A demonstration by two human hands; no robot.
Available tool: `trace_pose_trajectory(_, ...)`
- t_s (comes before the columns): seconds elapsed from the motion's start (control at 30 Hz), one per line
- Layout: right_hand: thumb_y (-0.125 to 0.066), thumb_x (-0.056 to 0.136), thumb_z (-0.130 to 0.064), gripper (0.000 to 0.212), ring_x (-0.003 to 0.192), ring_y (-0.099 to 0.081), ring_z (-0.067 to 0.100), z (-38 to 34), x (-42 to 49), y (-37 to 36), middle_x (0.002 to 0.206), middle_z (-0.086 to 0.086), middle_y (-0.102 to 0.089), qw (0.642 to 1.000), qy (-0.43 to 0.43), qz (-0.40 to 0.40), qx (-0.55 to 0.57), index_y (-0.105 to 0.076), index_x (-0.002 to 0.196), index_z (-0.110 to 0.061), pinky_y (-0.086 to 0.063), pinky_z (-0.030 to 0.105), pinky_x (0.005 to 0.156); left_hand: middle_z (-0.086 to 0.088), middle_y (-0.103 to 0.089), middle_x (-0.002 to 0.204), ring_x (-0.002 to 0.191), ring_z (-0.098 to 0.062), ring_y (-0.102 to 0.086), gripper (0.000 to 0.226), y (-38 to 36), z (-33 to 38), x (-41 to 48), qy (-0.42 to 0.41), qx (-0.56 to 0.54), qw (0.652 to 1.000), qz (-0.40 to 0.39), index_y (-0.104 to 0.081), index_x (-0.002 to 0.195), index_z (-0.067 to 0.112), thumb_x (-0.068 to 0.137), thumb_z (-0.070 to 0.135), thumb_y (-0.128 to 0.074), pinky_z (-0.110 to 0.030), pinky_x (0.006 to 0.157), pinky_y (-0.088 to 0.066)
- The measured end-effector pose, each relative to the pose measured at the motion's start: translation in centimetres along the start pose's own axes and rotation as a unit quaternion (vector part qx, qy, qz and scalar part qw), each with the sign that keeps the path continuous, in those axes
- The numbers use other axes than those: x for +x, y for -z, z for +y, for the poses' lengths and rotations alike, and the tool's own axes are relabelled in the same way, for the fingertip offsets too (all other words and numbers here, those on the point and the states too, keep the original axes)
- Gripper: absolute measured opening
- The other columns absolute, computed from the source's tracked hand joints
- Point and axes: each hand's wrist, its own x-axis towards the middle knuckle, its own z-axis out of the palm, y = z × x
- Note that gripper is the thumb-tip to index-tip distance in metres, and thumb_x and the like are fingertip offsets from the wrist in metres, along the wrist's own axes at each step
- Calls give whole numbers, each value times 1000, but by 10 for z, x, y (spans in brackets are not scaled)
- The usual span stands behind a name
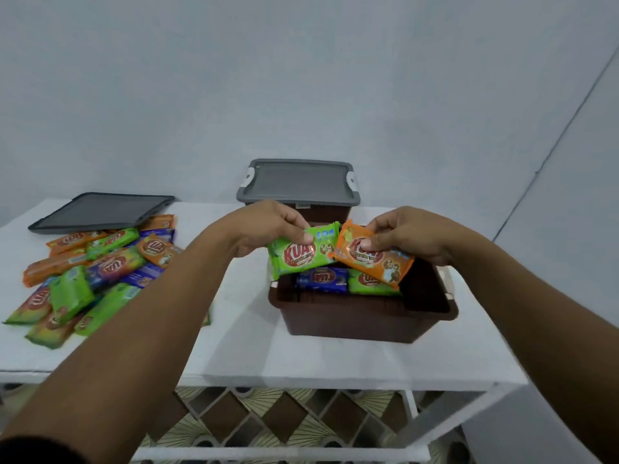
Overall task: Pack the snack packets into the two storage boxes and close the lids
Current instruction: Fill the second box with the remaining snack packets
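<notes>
**Two packets held over the open box**

The left grip pinches a green packet, long axis left-right. The right grip pinches an orange packet, sloping down rightward. Both packets hang over the open brown box on the desk.

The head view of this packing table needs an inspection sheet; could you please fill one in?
Surface: white table, packets on its left side, boxes near the middle.
Job's things: open brown box holds blue packet and lower green packet; lidded box stands behind it; loose lid lies far left; packet pile lies beside that lid.
Clutter: nothing seen.
Grippers: left hand pinches upper green packet; right hand pinches orange packet; both are over the open brown box.
Cables: nothing seen.
Surroundings: pale wall; patterned floor below.
</notes>
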Motion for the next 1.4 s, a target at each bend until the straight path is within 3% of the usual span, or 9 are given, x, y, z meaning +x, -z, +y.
trace_pose_trajectory(0.2,-82,80,-25,17,89,-70,17,37,23,16,90,-3,-75,975,-5,33,-220,-77,96,-24,-58,34,79,2,-77,92,90,-17,-71,16,-48,20,30,-7,286,958,-1,-80,97,18,84,26,-81,-30,76,-54)
trace_pose_trajectory(0.3,-82,80,-22,18,84,-63,13,54,39,-3,81,-10,-67,953,-3,-10,-302,-73,95,-25,-49,25,72,2,-72,100,96,-19,-64,25,-69,14,49,28,416,908,-37,-78,108,18,85,27,-81,-28,76,-47)
trace_pose_trajectory(0.4,-79,83,-19,23,91,-63,17,69,52,-19,95,-2,-69,939,-21,-65,-337,-73,105,-17,-50,28,76,0,-68,113,102,-21,-60,32,-83,0,60,83,464,878,-78,-75,116,17,85,26,-81,-30,82,-45)
trace_pose_trajectory(0.57,-70,90,-18,32,111,-60,20,80,60,-27,119,-1,-67,914,-36,-161,-371,-70,122,-18,-49,32,96,-4,-67,120,109,-25,-60,29,-89,-13,69,120,477,860,-134,-74,116,15,89,24,-78,-31,83,-46)
trace_pose_trajectory(0.77,-70,89,-13,32,102,-59,16,85,65,-27,117,-3,-67,908,-25,-171,-381,-74,119,-22,-51,28,87,-1,-65,121,104,-19,-56,28,-86,-14,74,125,471,860,-151,-75,118,17,90,23,-76,-30,83,-43)
trace_pose_trajectory(0.93,-74,83,-5,28,96,-62,17,89,70,-22,105,-2,-69,924,-35,-158,-346,-77,104,-22,-56,28,80,2,-63,123,102,-14,-55,26,-87,-16,80,164,454,846,-227,-75,120,19,95,20,-71,-27,85,-47)
trace_pose_trajectory(1.07,-74,83,-5,27,92,-69,23,90,73,-20,95,-1,-72,925,-60,-181,-329,-78,101,-25,-60,30,76,-1,-66,118,98,-16,-62,21,-92,-29,84,150,431,865,-208,-77,111,18,91,15,-75,-22,71,-53)
trace_pose_trajectory(1.2,-75,84,-6,26,80,-66,18,89,75,-19,88,-3,-71,925,-73,-183,-324,-79,100,-26,-57,23,64,4,-62,114,101,-14,-56,13,-91,-38,83,116,425,876,-198,-76,102,21,90,19,-76,-19,68,-47)
trace_pose_trajectory(1.4,-76,85,-9,25,81,-66,18,89,76,-18,96,0,-72,928,-80,-188,-312,-79,105,-24,-59,26,71,1,-64,119,111,-16,-55,17,-94,-42,85,108,417,880,-198,-77,107,19,91,20,-75,-19,72,-47)
